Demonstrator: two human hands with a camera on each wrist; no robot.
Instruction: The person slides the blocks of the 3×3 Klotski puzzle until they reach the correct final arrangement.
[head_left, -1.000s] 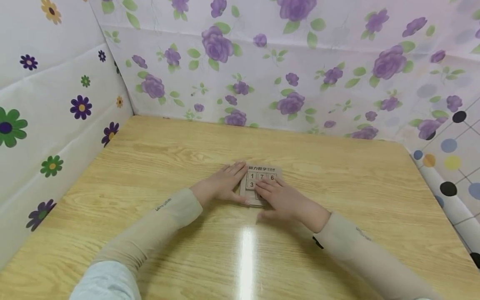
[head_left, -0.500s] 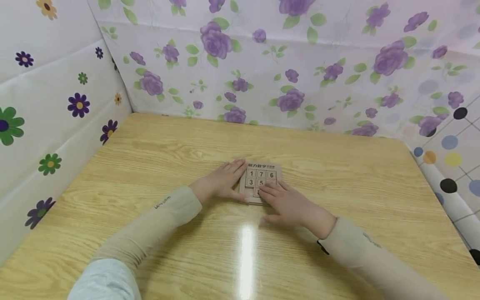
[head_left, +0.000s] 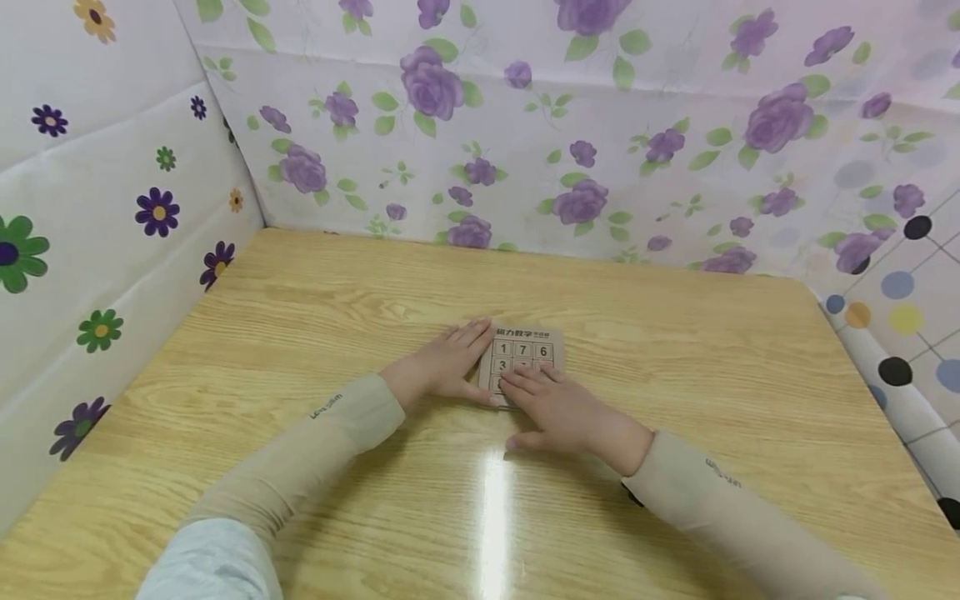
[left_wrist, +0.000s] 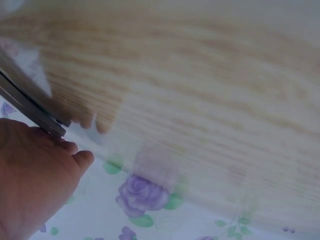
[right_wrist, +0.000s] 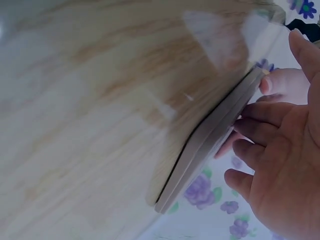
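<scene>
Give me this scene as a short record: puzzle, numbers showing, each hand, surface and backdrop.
Puzzle: flat number board, printed heading along its far edge
Readable tiles: top row 1, 7, 6; a 3 below the 1
Hidden: other numbers, covered or unclear
Left hand: at the board's left side, thumb at the near-left corner
Right hand: fingers over the lower tiles
Surface: wood-grain table
Backdrop: white cloth with purple flowers

Beige sleeves (head_left: 300, 450) bear dark lettering (head_left: 327, 406); pale blue cloth (head_left: 213, 562) tops the left.
</scene>
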